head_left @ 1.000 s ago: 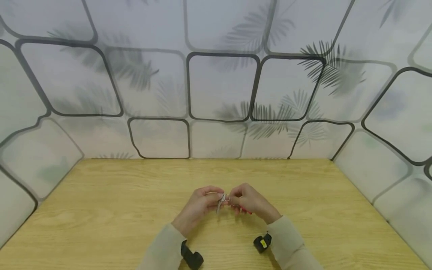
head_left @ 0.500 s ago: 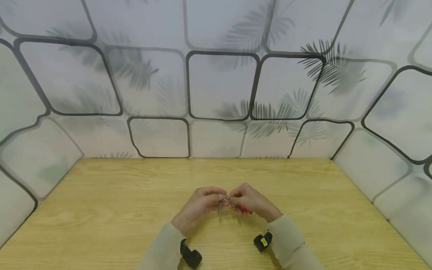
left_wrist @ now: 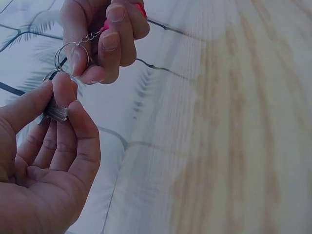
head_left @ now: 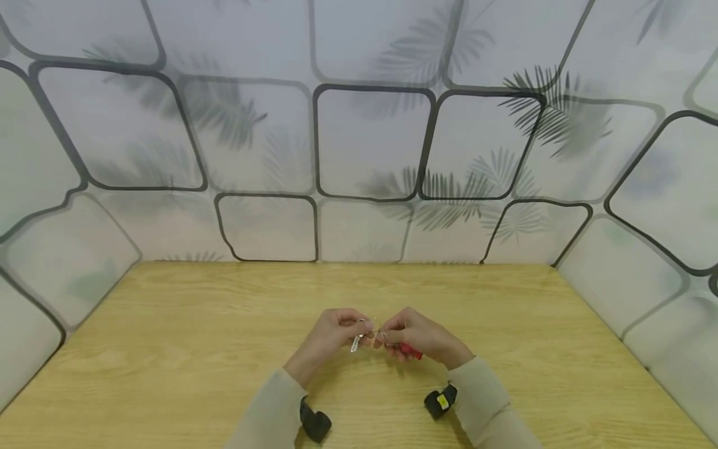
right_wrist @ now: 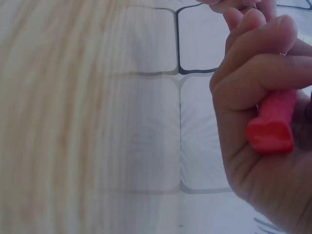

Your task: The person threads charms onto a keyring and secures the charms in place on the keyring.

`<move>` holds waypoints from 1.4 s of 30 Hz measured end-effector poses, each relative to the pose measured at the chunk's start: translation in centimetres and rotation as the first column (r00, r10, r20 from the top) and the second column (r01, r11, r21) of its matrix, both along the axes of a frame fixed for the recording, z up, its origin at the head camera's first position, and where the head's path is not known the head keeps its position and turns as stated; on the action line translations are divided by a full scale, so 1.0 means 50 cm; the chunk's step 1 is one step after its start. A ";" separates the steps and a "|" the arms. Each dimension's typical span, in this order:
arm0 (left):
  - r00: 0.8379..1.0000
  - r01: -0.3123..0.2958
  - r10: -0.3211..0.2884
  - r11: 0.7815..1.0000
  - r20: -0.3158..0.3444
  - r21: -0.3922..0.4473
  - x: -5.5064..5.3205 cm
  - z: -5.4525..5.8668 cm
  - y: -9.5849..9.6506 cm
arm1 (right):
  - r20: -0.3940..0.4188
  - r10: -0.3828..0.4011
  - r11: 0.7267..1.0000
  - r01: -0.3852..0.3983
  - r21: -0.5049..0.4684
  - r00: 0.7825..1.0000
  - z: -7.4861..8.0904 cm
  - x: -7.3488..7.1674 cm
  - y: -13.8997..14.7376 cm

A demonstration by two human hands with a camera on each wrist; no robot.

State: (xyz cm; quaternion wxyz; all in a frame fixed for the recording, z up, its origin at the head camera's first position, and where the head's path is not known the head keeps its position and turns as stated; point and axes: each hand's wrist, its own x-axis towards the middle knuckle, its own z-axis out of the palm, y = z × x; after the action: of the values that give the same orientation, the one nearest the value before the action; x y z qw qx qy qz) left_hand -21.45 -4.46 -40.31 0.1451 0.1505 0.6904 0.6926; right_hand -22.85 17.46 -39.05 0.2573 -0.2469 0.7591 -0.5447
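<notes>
Between thumb and fingertips, my left hand (head_left: 328,340) pinches a silver key (left_wrist: 57,112), whose notched blade sticks out below the fingers. My right hand (head_left: 423,337) holds a thin split key ring (left_wrist: 58,59) at its thumb and fingertips. In the left wrist view the ring reaches down to the left fingertips, by the key's head. A short chain (left_wrist: 89,37) runs from the ring into the right hand. The curled fingers there hold a red rubbery charm (right_wrist: 274,127), its flared end showing in the right wrist view and the rest hidden.
Both hands are over a light wood-grain table (head_left: 196,349). A patterned sheet (head_left: 364,231) with dark outlines and leaf prints stands along the back and sides. Black wrist cameras (head_left: 316,426) hang at both sleeves.
The left hand's fingertips have drawn slightly left, away from the right hand's, and the key has swung to a slant. More of the red charm shows under the right hand.
</notes>
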 end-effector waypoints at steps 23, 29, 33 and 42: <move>0.998 0.024 -0.023 1.000 0.066 -0.010 0.001 0.010 -0.002 | 0.041 0.000 0.993 0.005 -0.117 0.999 -0.001 -0.003 0.007; 0.995 0.048 -0.048 0.999 0.093 0.001 -0.001 0.005 -0.001 | 0.002 -0.016 0.994 0.016 -0.106 1.000 -0.002 -0.006 0.007; 0.993 0.064 -0.066 0.998 0.095 0.024 -0.004 0.001 0.000 | 0.012 -0.064 0.993 0.065 -0.097 0.998 -0.002 -0.006 0.006; 0.993 0.063 -0.064 0.998 0.097 0.004 -0.006 -0.004 -0.003 | 0.095 -0.128 0.979 0.141 -0.145 0.987 -0.002 -0.003 -0.004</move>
State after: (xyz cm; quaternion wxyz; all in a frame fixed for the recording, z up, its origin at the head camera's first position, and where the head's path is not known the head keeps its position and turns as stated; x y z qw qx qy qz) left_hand -21.74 -4.60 -40.49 0.2003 0.1387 0.6769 0.6946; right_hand -23.00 17.28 -39.14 0.2322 -0.1903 0.7189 -0.6269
